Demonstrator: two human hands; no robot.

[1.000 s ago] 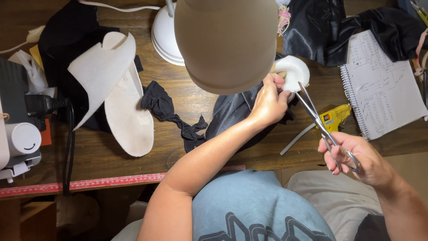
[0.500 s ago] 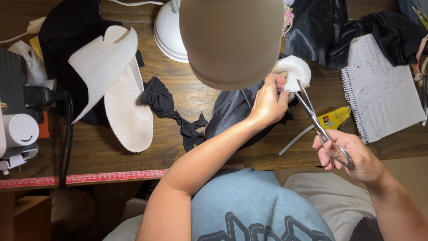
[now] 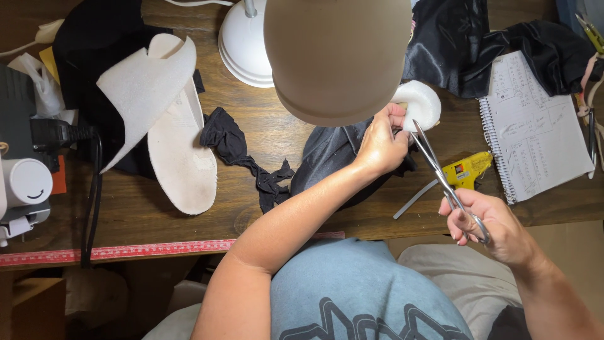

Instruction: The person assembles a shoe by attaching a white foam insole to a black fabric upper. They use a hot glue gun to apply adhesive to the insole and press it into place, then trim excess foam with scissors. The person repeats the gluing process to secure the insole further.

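Note:
My left hand (image 3: 384,145) pinches a small white foam piece (image 3: 420,104) just under the lamp shade. Long metal scissors (image 3: 440,173) sit in my right hand (image 3: 491,230), which grips their handles near the table's front edge; the blade tips reach the lower edge of the foam piece. A dark grey cloth (image 3: 330,154) lies under my left wrist.
A beige lamp shade (image 3: 338,56) on a white base (image 3: 242,47) hides the table's middle back. White foam sole shapes (image 3: 167,119), a black fabric scrap (image 3: 242,154), a yellow glue gun (image 3: 465,171), a spiral notebook (image 3: 535,126), black satin cloth (image 3: 453,44), a red measuring tape (image 3: 126,252) along the edge.
The view has shifted slightly. My right hand with the scissors has edged up and left toward the foam; my left hand keeps its hold on the foam.

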